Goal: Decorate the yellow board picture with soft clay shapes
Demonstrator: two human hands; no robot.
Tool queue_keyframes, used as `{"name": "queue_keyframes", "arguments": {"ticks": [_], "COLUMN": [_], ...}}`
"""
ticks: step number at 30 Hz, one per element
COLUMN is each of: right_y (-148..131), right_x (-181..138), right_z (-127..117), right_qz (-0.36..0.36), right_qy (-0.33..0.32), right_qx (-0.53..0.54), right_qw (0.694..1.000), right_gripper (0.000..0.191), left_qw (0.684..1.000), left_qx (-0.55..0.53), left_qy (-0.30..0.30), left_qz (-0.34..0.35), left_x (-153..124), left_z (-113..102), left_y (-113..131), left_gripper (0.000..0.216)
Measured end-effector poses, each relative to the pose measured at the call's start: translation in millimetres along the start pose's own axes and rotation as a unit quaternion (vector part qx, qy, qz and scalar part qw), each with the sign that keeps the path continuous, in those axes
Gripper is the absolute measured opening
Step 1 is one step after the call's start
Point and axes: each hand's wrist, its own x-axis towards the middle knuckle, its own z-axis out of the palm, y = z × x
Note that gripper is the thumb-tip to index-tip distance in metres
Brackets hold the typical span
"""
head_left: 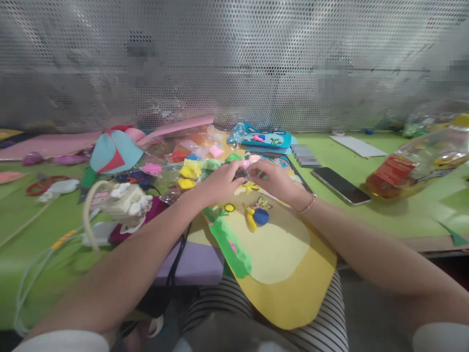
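Observation:
Both my hands meet over a yellow foam sheet (289,288) that hangs off the green table (399,215) onto my lap. My left hand (222,182) and my right hand (273,180) are closed, fingertips pinched together on a small clear plastic bag of pink clay (246,168). On the sheet lie a green foam strip (229,244), a blue and yellow clay figure (256,217) and a small yellow star (249,186). Bags of yellow and green clay (194,171) sit just beyond my left hand.
A phone (340,186) lies to the right, and a clear plastic bag with a red label (414,166) beyond it. A blue foam piece (266,138), pink foam sheets (54,144), a white plush toy (126,200), red scissors (44,185) and a cable (40,259) crowd the left. A perforated metal wall (234,58) backs the table.

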Motion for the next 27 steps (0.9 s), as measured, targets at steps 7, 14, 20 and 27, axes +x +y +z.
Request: {"name": "queue_keyframes", "arguments": {"ticks": [7, 14, 20, 27], "right_y": [-0.6, -4.6, -6.6, -9.7], "right_x": [1.4, 2.3, 1.3, 1.6], "right_z": [-6.4, -12.3, -11.9, -13.4], "right_qz": [-0.025, -0.11, -0.084, -0.071], "right_qy": [0.018, -0.041, -0.069, -0.072], "right_qx": [-0.006, -0.063, -0.092, -0.116], "right_qw": [1.0, 0.991, 0.99, 0.988], "right_gripper": [0.007, 0.017, 0.016, 0.021], "left_qw": [0.985, 0.972, 0.978, 0.98], "left_qx": [-0.169, -0.233, -0.207, -0.191], "left_qy": [0.023, -0.019, -0.006, 0.014], "left_qz": [0.014, 0.016, 0.033, 0.048], "left_x": [2.5, 1.9, 1.6, 1.5], "left_z": [6.9, 8.1, 11.1, 13.8], "left_y": [-1.3, -4.9, -6.8, -6.1], "left_gripper": [0.019, 0.023, 0.028, 0.026]}}
